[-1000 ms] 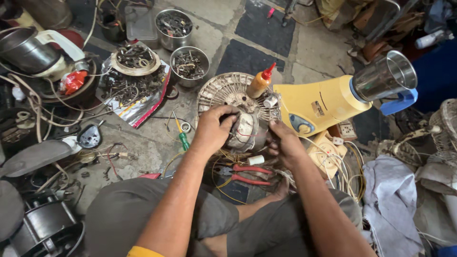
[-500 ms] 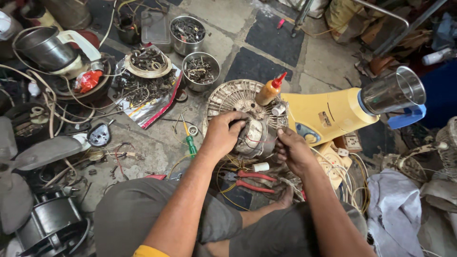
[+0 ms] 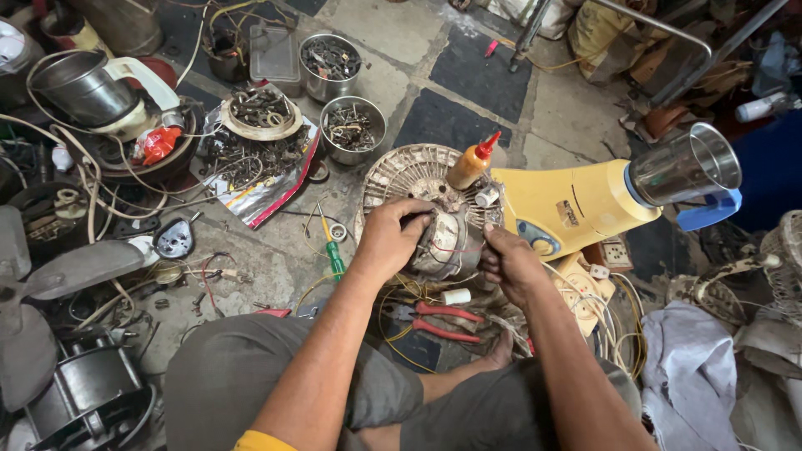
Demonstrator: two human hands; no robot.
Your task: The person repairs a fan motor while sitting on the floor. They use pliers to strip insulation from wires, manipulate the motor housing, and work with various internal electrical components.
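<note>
A grey metal fan motor (image 3: 447,242) with wires sits on the floor in front of my knees. My left hand (image 3: 391,238) is clamped over its left side and top. My right hand (image 3: 508,263) presses against its right side, fingers pinched on thin wires there. A round pale fan guard (image 3: 407,172) lies just behind the motor. Red-handled pliers (image 3: 434,321) and a small white cylinder (image 3: 456,296) lie below my hands, by my bare foot (image 3: 499,352).
A yellow mixer base (image 3: 568,209) with a steel jar (image 3: 687,165) lies at the right, an orange squeeze bottle (image 3: 471,162) beside it. Two steel bowls of screws (image 3: 352,125) stand behind. A green screwdriver (image 3: 333,255), loose wires, another motor (image 3: 83,392) and a white cloth (image 3: 689,376) surround me.
The view has shifted slightly. My hands stay on the motor, and my right hand has worked closer in on the wires at its side.
</note>
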